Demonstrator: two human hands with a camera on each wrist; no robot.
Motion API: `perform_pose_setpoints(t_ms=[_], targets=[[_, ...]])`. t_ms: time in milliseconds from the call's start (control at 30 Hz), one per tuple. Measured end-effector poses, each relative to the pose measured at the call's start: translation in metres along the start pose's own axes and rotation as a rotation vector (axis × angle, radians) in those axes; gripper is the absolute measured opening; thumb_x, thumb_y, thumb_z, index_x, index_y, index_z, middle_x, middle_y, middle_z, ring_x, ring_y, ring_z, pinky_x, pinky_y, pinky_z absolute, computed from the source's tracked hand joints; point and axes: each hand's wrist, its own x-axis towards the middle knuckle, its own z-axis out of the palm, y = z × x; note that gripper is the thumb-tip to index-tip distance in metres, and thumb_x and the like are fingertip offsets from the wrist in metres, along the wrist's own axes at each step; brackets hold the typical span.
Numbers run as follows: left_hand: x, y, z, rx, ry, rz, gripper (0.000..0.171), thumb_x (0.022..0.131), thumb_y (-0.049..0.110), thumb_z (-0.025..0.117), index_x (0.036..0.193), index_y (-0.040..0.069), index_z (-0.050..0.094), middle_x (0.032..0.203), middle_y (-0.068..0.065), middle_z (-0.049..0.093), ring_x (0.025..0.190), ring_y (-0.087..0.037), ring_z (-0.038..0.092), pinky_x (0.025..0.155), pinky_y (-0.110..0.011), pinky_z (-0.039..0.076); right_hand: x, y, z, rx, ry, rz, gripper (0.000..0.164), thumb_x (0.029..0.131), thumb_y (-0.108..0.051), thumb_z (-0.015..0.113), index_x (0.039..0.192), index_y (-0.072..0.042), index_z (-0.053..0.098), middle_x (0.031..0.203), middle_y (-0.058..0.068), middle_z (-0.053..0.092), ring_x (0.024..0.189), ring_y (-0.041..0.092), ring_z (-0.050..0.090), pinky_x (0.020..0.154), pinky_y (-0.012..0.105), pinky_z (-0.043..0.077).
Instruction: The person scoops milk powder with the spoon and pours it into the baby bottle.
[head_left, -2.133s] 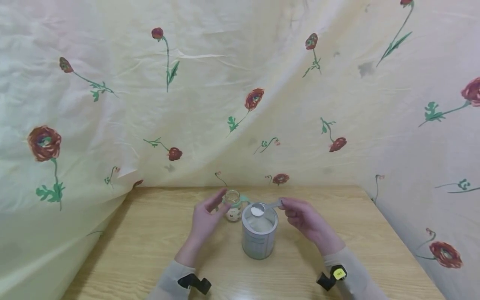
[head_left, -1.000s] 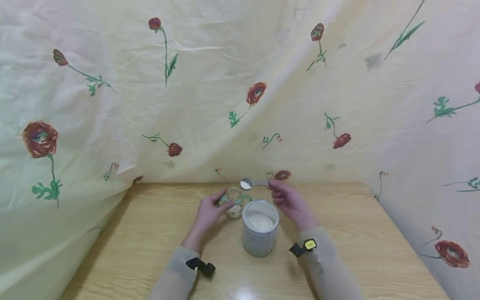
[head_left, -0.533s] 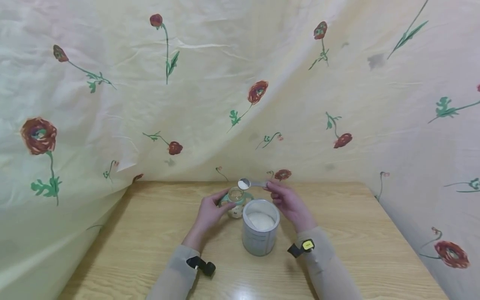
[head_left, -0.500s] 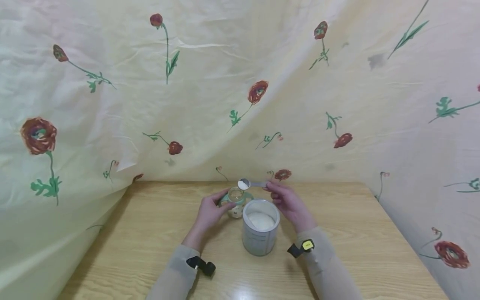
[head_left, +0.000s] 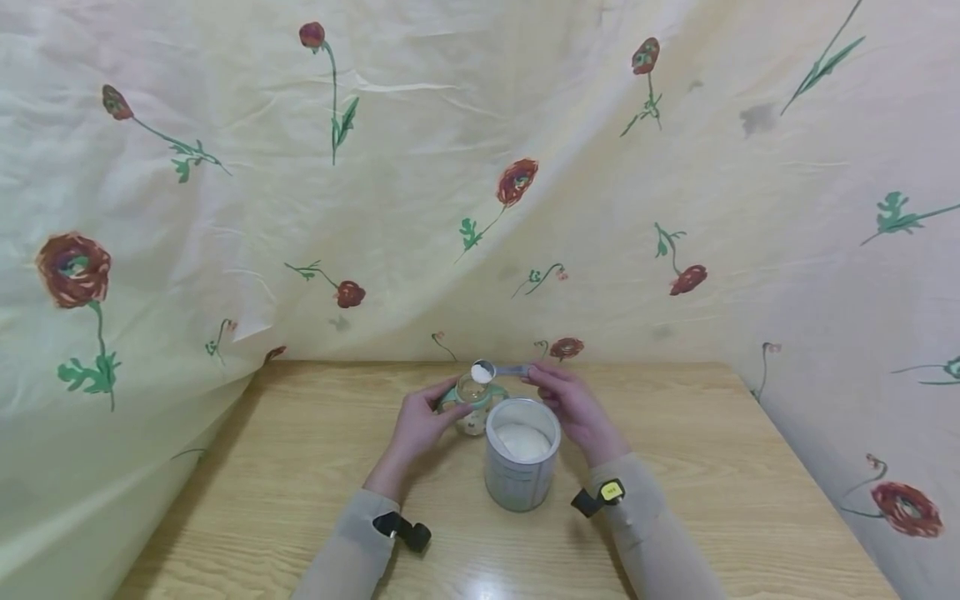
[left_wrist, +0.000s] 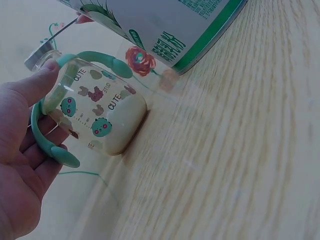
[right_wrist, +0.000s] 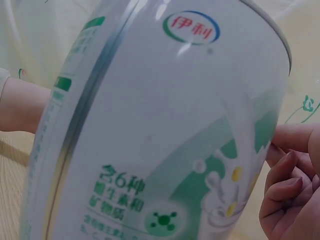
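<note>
My left hand holds a clear baby bottle with green handles. Its thumb lies at the neck, and other fingers are behind a handle. The bottle stands open-topped on the table, cartoon prints on its side and something pale at its bottom. Between thumb and fingers, my right hand pinches the handle of a measuring scoop. White powder sits in the scoop's bowl, which tilts at the bottle's mouth. Just in front stands an open milk powder can, part full of white powder; it hides much of the right wrist view.
The wooden table ends at the back against a hanging cloth printed with red flowers. More of that cloth hangs along the left and right sides. The can stands close to the bottle, between both forearms.
My right hand has carried the scoop up from over the can, leftward to the bottle's mouth, and now tips it. My left hand has closed in on the bottle and holds it.
</note>
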Motion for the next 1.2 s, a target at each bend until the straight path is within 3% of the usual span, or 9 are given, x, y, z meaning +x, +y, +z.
perform_pose_setpoints(t_ms=[300, 600, 800, 1100, 1200], targets=[[-0.0011, -0.0006, 0.0011, -0.020, -0.013, -0.010, 0.060, 0.090, 0.034, 0.089, 0.144, 0.016, 0.069, 0.147, -0.005, 0.065, 0.141, -0.028, 0.057, 0.121, -0.045, 0.042, -0.0014, 0.0031, 0.0023, -0.084, 0.030, -0.020, 0.025, 0.105, -0.020, 0.069, 0.127, -0.008, 0.073, 0.103, -0.003, 0.074, 0.070, 0.007, 0.044, 0.064, 0.017, 0.042], [-0.0016, 0.0004, 0.0009, -0.013, -0.003, -0.022, 0.058, 0.091, 0.033, 0.088, 0.143, 0.018, 0.070, 0.147, -0.003, 0.066, 0.142, -0.028, 0.057, 0.121, -0.046, 0.043, -0.0023, 0.0033, 0.0049, -0.118, 0.039, -0.028, 0.025, 0.105, -0.019, 0.069, 0.127, -0.008, 0.074, 0.107, -0.004, 0.076, 0.098, 0.015, 0.054, 0.080, 0.022, 0.050], [-0.0018, 0.0007, 0.0004, -0.011, -0.001, -0.014, 0.056, 0.091, 0.030, 0.088, 0.143, 0.018, 0.070, 0.146, -0.004, 0.066, 0.141, -0.028, 0.057, 0.120, -0.045, 0.043, -0.0020, 0.0037, 0.0054, -0.121, 0.039, -0.019, 0.044, 0.106, -0.020, 0.068, 0.144, 0.002, 0.061, 0.111, -0.005, 0.075, 0.112, 0.019, 0.055, 0.088, 0.022, 0.051], [-0.0016, 0.0015, 0.0002, -0.015, 0.003, -0.023, 0.057, 0.090, 0.032, 0.089, 0.143, 0.018, 0.070, 0.147, -0.004, 0.066, 0.142, -0.028, 0.056, 0.121, -0.045, 0.042, -0.0015, 0.0040, 0.0067, -0.125, 0.038, -0.031, 0.051, 0.107, -0.020, 0.068, 0.149, 0.004, 0.055, 0.111, -0.004, 0.076, 0.103, 0.015, 0.053, 0.085, 0.022, 0.049], [-0.0011, 0.0025, 0.0001, -0.013, 0.004, -0.029, 0.058, 0.090, 0.033, 0.089, 0.143, 0.019, 0.070, 0.148, -0.004, 0.065, 0.142, -0.029, 0.056, 0.121, -0.045, 0.042, -0.0019, 0.0036, 0.0069, -0.133, 0.041, -0.036, 0.053, 0.106, -0.021, 0.069, 0.150, 0.005, 0.054, 0.113, -0.003, 0.077, 0.109, 0.018, 0.055, 0.087, 0.022, 0.050]])
